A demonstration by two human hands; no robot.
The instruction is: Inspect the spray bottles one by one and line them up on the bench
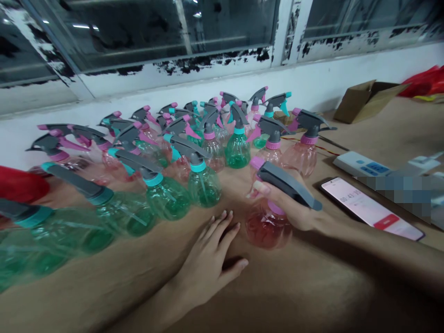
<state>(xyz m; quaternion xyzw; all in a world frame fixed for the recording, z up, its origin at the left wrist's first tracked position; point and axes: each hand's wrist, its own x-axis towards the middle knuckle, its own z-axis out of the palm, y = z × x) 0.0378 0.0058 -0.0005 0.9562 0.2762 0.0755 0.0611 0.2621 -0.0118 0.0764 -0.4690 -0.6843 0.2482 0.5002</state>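
Observation:
My right hand (294,206) is wrapped round the neck of a pink spray bottle (265,231) with a grey and pink trigger head. The bottle stands upright on the brown table (222,286), in front of the other bottles. My left hand (217,252) lies palm down on the table just left of that bottle, fingers stretched and holding nothing. Nearest beyond its fingertips is a green spray bottle (205,187) with a turquoise collar. Another green spray bottle (169,199) stands to its left.
Many more pink and green spray bottles crowd the table back to the wall. At right lie a phone (371,208) showing a timer and a white device (360,164) with blue buttons. A cardboard box (364,101) sits behind them. Red material (22,185) is at far left.

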